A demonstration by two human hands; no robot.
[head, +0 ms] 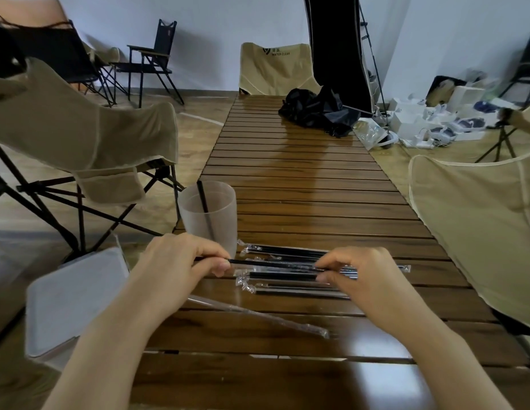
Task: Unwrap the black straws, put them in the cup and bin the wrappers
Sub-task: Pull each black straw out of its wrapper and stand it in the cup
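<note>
Left hand (184, 258) pinching bare black straw (269, 264), right hand (358, 270) gripping its wrapper (376, 269), above slatted bench (302, 184) beside frosted cup (209, 214). Risk: hasty tug flinging straw floorward.

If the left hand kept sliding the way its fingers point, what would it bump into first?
The left hand pinches a black straw and points right along it, toward the right hand gripping the wrapper end. So it would probably meet that hand's fingers first, though depth is hard to judge.

Slatted wooden table (302, 179); frosted cup (209, 214), wrapped black straws (287, 287), empty wrapper (258, 316), black bag (317, 110)
</note>
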